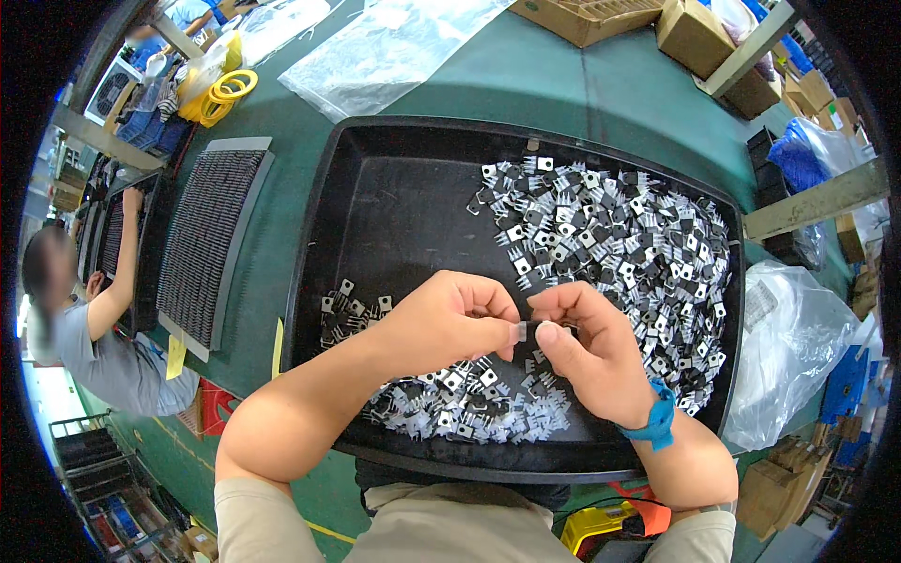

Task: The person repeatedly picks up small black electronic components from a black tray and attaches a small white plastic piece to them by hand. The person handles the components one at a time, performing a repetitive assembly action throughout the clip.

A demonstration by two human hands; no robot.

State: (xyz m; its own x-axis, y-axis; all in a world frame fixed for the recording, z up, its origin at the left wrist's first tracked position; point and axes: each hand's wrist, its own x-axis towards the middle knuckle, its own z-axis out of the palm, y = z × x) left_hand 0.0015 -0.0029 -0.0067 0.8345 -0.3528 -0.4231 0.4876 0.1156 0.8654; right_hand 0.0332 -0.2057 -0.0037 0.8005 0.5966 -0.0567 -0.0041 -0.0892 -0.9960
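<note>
Over the black tray (385, 253), my left hand (469, 319) and my right hand (596, 352) meet fingertip to fingertip. My left thumb and fingers pinch a small whitish plastic piece (523, 330). Against it sits a dark little transistor (535, 328), gripped by my right thumb and finger and partly hidden by them. Below the hands lies a heap of loose translucent white plastic pieces (535, 413) mixed with transistors. A small cluster of black transistors (340, 314) lies beside my left forearm. Many transistors with white pieces (601, 235) fill the tray's right side.
Left of the tray, a grey board (211, 244) carries dense rows of dark parts. Clear plastic bags lie behind (385, 56) and to the right (788, 347). At far left a person works at another tray. Cardboard boxes (694, 38) stand at the back.
</note>
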